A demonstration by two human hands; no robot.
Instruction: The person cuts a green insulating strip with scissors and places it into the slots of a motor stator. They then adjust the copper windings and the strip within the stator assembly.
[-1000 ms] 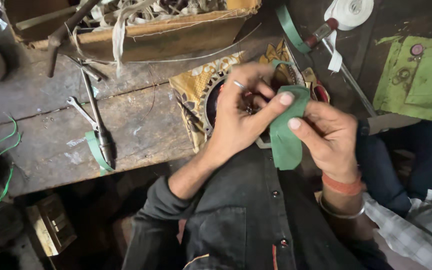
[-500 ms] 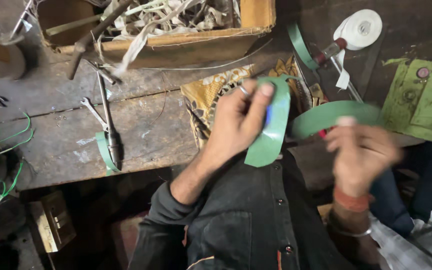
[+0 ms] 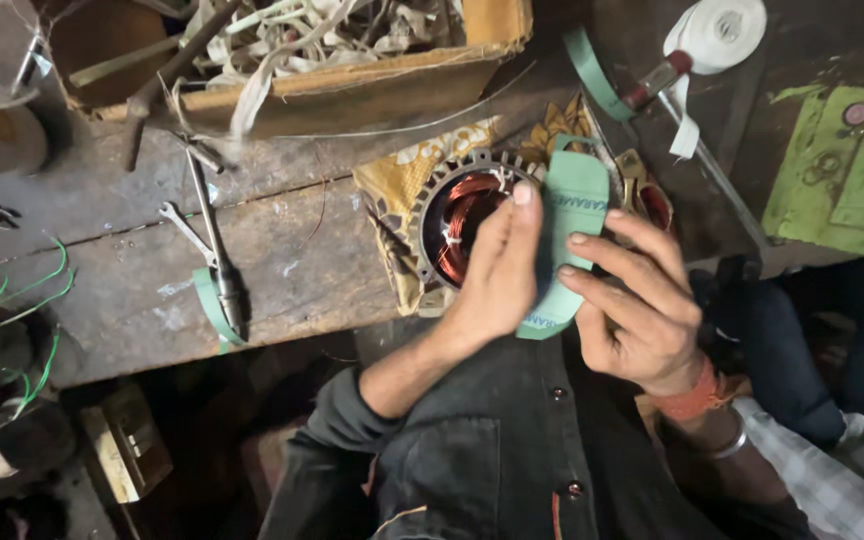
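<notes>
**Two hands grip a green paper strip over a motor stator**

The green paper strip (image 3: 572, 225) is pinched between the left hand (image 3: 497, 270) and right hand (image 3: 632, 300), just above the copper-wound stator (image 3: 462, 225) on a yellow cloth (image 3: 392, 180) covering the wooden workbench (image 3: 132, 270).

Desk (image 3: 102, 300): worn grey wooden planks, scratched and stained.
Box (image 3: 352, 85): shallow, brown, at the far edge of the desk, filled with pale strips and scraps.
Wrench (image 3: 184, 228): small, metal, lying left of a long dark tool (image 3: 217, 240).
Tape roll (image 3: 727, 25): white, upper right, one end trailing down.
Green sheet (image 3: 842, 180): far right, creased, perhaps card.
Green wires (image 3: 27, 290): at the left edge.
</notes>
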